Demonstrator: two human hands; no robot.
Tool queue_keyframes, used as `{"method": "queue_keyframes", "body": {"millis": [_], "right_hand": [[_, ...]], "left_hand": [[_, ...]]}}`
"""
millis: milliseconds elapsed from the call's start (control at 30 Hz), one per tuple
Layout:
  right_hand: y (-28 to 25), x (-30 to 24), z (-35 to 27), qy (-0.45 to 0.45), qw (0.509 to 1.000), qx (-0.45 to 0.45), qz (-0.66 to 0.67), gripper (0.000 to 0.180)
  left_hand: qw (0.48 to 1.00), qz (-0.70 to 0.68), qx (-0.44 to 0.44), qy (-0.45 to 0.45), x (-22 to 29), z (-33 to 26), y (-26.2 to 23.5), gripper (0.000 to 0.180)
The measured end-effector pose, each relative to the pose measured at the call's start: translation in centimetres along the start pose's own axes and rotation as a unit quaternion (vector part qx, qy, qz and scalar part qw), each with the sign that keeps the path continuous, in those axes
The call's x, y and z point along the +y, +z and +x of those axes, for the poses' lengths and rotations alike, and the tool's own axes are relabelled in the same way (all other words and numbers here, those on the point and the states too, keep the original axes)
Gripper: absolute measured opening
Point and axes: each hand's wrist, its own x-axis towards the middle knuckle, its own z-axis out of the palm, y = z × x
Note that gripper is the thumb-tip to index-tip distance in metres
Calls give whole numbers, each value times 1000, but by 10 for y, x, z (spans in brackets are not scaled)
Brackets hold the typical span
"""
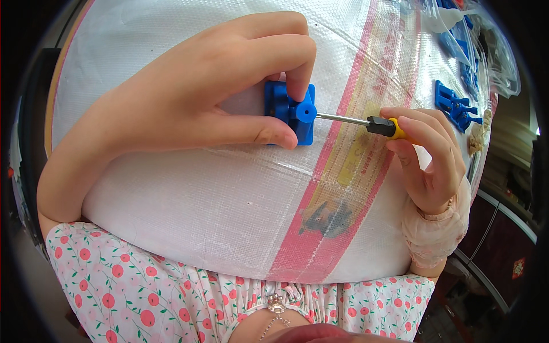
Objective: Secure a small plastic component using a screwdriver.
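Observation:
A blue plastic part (306, 128) with a flat base and a round knob stands on the woven white sheet. My left hand (240, 80) grips it, thumb on the near side and fingers curled over the far side. In my right hand (432, 151) is a screwdriver (380, 126) with a black and yellow handle, pinched between thumb and fingers. Its metal shaft points left, and the tip meets the right side of the blue part by the knob. Whether a screw sits there is hidden.
A white woven plastic sheet (200, 194) with a pink and yellow printed band covers the round table. Another blue part (454, 106) lies at the right, beyond my right hand. Clear plastic bags (497, 57) and more blue pieces lie at the far right edge.

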Motion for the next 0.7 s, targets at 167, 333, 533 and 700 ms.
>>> {"method": "queue_keyframes", "body": {"millis": [167, 333, 533, 700], "right_hand": [[1, -2, 1, 2, 1000, 0, -8, 42], [1, -3, 2, -12, 999, 4, -39, 43], [-6, -12, 1, 12, 998, -29, -62, 46], [-1, -7, 0, -4, 998, 2, -59, 43]], "left_hand": [[1000, -16, -9, -12, 0, -1, -1, 38], [1000, -12, -23, -18, 3, -1, -4, 37], [986, -118, -111, -29, -1, 7, -19, 28], [996, -29, -73, -41, 7, 5, -12, 34]]}}
